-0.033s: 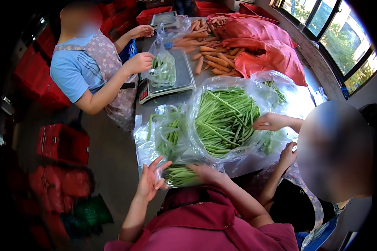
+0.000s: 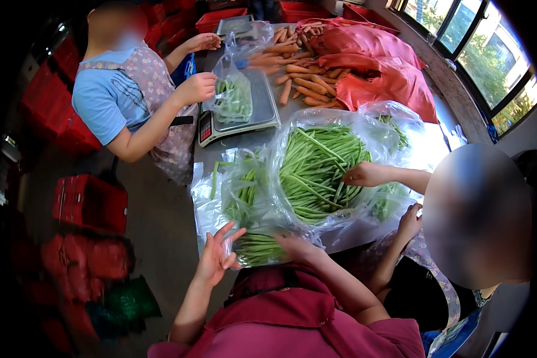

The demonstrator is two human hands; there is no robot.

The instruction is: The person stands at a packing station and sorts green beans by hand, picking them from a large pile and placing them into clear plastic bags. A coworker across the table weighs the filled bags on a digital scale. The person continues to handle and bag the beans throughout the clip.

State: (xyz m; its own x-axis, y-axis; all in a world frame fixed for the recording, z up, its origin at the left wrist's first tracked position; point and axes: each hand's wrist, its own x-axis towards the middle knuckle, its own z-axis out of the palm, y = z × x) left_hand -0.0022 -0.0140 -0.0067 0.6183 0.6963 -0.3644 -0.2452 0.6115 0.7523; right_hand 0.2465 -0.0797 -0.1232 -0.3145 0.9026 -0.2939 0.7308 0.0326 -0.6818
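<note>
A bundle of green beans (image 2: 259, 248) lies at the near table edge, seemingly in clear plastic. My left hand (image 2: 218, 255) is beside its left end, fingers stretched apart; whether it touches the plastic I cannot tell. At the bundle's right end is my right hand (image 2: 301, 249), its fingers smeared by motion. Just beyond them, a large clear bag (image 2: 274, 173) lies spread wide around a heap of loose green beans (image 2: 319, 167). To its left sits a smaller clear bag (image 2: 244, 191) with beans inside.
A co-worker's hand (image 2: 367, 174) reaches over the bean heap from the right. Across the table, another co-worker's hand (image 2: 197, 88) holds a bag of beans (image 2: 232, 98) on a scale (image 2: 262, 116). Carrots (image 2: 307, 83) and red sacks (image 2: 382, 77) lie behind. A red crate (image 2: 90, 203) stands lower left.
The co-worker's hand on the right has moved left, further over the bean heap. My right hand has shifted slightly right along the bundle. My left hand has hardly moved.
</note>
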